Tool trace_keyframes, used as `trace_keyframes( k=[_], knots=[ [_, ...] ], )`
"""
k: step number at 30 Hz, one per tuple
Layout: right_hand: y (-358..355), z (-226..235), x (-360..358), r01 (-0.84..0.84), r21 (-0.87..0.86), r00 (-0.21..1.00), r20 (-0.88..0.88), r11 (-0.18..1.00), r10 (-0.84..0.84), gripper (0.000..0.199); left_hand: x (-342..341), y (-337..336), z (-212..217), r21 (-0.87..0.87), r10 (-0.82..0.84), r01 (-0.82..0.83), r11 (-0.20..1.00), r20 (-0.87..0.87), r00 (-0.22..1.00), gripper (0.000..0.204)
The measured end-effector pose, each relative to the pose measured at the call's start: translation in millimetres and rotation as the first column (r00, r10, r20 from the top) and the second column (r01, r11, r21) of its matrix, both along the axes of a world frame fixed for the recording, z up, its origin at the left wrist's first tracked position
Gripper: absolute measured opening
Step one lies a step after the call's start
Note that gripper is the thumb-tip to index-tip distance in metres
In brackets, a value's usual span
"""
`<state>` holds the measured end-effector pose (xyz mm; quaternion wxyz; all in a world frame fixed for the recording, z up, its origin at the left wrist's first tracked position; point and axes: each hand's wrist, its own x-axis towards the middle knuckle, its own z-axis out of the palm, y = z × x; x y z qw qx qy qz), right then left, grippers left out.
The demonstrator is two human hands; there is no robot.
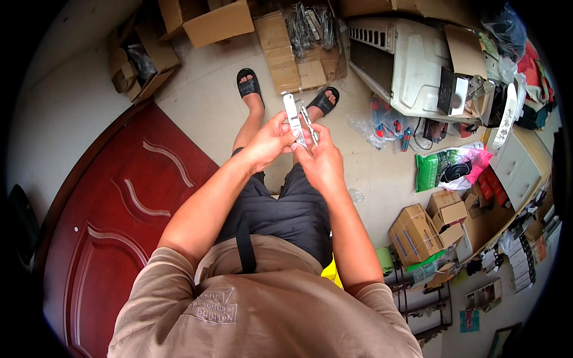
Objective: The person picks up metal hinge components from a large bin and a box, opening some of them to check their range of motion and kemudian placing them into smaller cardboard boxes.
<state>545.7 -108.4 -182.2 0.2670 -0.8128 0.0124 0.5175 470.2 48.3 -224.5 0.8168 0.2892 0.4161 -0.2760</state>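
Observation:
Above my knees, both hands hold a silver metal fitting with a flat, pale bar and a slimmer jointed metal arm beside it. I cannot make out its exact kind. My left hand is closed round the lower part of the flat bar, thumb on its face. Fingers of my right hand pinch the jointed arm and the lower end, close against the left thumb. The palms and the fitting's bottom end are partly hidden by the fingers.
Past my sandalled feet, an opened carton holds several plastic-wrapped metal pieces. More cartons stand at the far left. To the right are a white plastic pet carrier, bags and stacked boxes. A dark red panelled door is on the left.

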Motion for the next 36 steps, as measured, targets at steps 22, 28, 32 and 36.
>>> trace_keyframes(
  k=[22,28,32,36],
  knots=[
    [-7,7,-6,-0.087,0.181,0.995,0.072,0.980,0.075,0.048,5,14,11,0.064,-0.230,0.224,0.973,0.132,0.964,0.018],
    [-11,9,0,-0.015,0.181,0.999,0.046,0.983,0.007,0.045,15,16,5,0.034,-0.294,0.292,0.956,0.162,0.942,0.018],
    [-17,9,1,-0.003,0.193,0.997,0.074,0.981,-0.011,0.044,22,14,3,0.034,-0.344,0.343,0.939,0.175,0.923,0.019],
    [-23,12,7,-0.002,0.194,0.996,0.088,0.981,-0.015,0.044,31,10,7,0.026,-0.379,0.381,0.924,0.178,0.908,0.020]
  ],
)
